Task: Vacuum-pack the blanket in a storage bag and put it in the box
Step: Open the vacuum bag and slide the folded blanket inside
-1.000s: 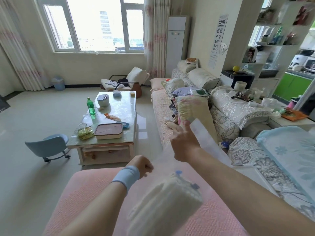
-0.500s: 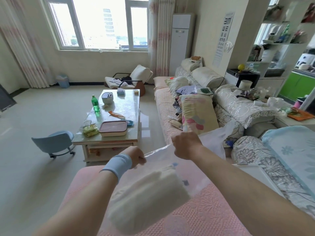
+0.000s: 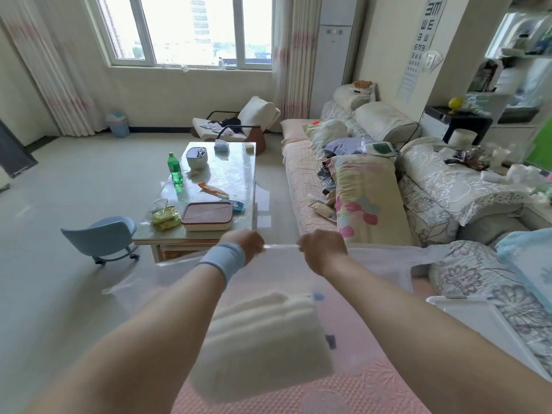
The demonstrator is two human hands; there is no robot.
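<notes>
We see that in 1 second the 2 hands have drawn level and close. The left hand [image 3: 248,245] and right hand [image 3: 322,249] each pinch the clear plastic storage bag [image 3: 373,264] at its taut top edge. Inside it sits the folded cream blanket [image 3: 263,333], over the pink quilted seat [image 3: 373,392].

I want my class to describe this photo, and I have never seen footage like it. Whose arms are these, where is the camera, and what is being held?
No machine here: a person wears a wide-angle camera on the head, so you look forward and down along their own two arms. There is one view only. The left hand, with a blue wristband, and the right hand each pinch the top edge of a clear storage bag, stretched between them. A folded white blanket sits inside it, over a pink sofa cover. Beyond, a coffee table carries a green bottle and a flat pink-lidded container.
</notes>
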